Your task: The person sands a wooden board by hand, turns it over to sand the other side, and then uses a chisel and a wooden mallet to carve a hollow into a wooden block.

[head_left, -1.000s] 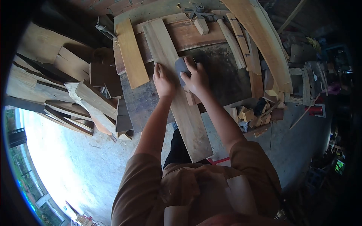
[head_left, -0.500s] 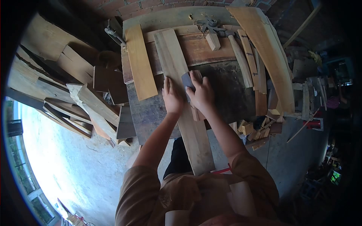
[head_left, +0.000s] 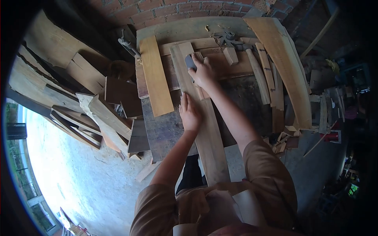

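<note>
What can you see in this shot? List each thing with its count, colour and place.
long plank: one, pale brown, down the middle of the workbench
short plank: one, tan, left of the long plank
sanding block: one, dark grey, on the long plank's far end
curved board: one, tan, bench's right edge
hammer: one, wooden handle, right of the long plank
workbench: one, dark
offcut pile: many, brown, floor at left
brick wall: red, behind the bench
left hand: flat on the long plank
right hand: gripping the sanding block

Daylight glare lower left, dim right side, strong fisheye edge vignette.
</note>
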Demonstrator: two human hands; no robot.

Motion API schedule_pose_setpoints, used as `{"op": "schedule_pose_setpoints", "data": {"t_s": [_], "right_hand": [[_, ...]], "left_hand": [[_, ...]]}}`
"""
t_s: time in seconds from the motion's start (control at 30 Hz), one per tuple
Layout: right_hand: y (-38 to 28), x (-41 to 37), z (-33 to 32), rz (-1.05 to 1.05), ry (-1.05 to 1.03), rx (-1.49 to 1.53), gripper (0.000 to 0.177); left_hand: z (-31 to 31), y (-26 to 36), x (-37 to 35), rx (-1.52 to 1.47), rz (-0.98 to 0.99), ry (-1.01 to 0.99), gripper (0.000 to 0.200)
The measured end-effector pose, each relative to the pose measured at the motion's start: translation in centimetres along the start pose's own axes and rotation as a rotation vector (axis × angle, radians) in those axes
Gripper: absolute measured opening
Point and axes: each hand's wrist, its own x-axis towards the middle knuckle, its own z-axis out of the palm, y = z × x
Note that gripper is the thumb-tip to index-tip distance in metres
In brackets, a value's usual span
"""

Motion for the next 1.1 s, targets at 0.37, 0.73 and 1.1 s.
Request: {"op": "schedule_pose_setpoints", "data": {"t_s": [0.37, 0.73, 1.1], "right_hand": [[2.7, -32.3, -6.0, -0.064, -0.114, -0.003, 0.067], [2.7, -32.4, -6.0, -0.081, -0.107, 0.039, 0.061], [-0.5, -26.6, -2.4, -0.127, -0.09, -0.042, 0.059]], "left_hand": [[0.4, 0.0, 0.2, 0.059, -0.03, 0.065, 0.046], [-7.6, 2.6, -21.0, -0.35, -0.212, 0.069, 0.023], [-6.1, 0.6, -25.6, -0.546, -0.537, -0.575, 0.061]]}}
